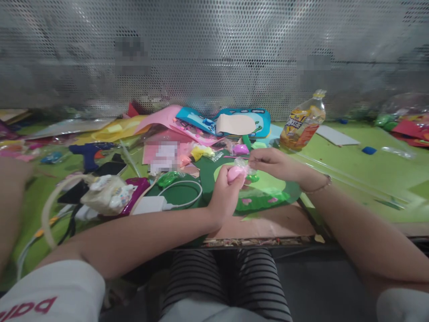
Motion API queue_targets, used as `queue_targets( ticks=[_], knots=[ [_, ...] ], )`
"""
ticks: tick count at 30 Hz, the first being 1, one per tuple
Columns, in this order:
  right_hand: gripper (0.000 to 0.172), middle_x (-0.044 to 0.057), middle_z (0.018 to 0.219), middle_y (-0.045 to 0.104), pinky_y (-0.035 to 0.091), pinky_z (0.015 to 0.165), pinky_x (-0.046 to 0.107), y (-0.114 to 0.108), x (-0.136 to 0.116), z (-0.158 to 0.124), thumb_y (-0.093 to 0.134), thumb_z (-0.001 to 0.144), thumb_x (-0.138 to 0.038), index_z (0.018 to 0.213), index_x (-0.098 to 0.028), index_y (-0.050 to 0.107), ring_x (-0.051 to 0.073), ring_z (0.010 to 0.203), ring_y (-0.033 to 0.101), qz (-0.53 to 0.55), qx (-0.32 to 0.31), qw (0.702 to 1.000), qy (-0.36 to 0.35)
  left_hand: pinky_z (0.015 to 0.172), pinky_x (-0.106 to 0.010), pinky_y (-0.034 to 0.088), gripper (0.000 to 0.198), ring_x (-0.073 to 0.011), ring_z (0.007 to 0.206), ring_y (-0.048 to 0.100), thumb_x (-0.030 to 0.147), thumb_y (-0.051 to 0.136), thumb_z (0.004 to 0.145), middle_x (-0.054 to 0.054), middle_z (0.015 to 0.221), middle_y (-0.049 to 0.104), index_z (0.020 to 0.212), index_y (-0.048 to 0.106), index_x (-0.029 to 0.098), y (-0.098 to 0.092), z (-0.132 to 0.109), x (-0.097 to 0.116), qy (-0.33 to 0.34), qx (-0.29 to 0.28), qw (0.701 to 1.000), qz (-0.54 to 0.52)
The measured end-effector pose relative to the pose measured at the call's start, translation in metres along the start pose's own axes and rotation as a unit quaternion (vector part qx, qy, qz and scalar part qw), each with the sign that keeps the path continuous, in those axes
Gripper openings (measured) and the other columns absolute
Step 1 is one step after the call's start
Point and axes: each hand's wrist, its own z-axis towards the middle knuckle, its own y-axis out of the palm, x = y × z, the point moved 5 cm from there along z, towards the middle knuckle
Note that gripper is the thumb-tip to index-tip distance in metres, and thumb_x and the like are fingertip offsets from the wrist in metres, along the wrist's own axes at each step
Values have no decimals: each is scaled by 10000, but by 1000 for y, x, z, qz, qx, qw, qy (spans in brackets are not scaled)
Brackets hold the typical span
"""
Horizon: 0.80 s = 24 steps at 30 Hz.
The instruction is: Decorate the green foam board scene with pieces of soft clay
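My left hand [225, 191] is closed around a pink lump of clay [235, 172] in a clear plastic wrapper [243, 166]. My right hand [273, 162] pinches the top of that wrapper from the right. Both hands hover over a dark green felt sheet [208, 172] with a light green shape [268, 184] and small pink pieces on it. More wrapped clay lumps lie just beyond: a yellow one [201, 152], a magenta one [240, 149] and a green one [167, 179].
A tilted drink bottle [303, 121] stands at the right. A blue glue gun [90, 153], a phone [109, 168], a white charger with cable [150, 205] and a plush pouch [105, 193] crowd the left. Coloured foam sheets [161, 118] pile up before a perforated metal wall [214, 58].
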Motion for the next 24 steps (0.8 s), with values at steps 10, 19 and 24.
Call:
queue_targets(
  ticks=[10,19,24],
  knots=[
    [284,-39,598,354,253,508,228,-7,1,-2,474,880,-346,664,-162,473,79,545,325,93,85,992,8,511,-155,469,129,-80,642,590,256,521,817,22,738,565,909,462,188,0,-1,1,19,-7,1000,14],
    [282,-18,606,448,299,533,221,-4,-20,-2,515,859,-362,665,-158,497,84,558,387,-102,64,986,-117,507,-151,456,113,-71,633,583,253,518,829,24,736,554,899,461,185,0,-1,0,6,4,1000,14],
    [329,-35,554,378,267,494,221,-11,-7,0,478,862,-360,597,-168,446,78,518,344,-65,140,986,-58,645,-219,506,214,-86,748,614,207,545,810,-7,951,547,979,415,188,4,0,-1,-2,-12,997,-71]
  ],
)
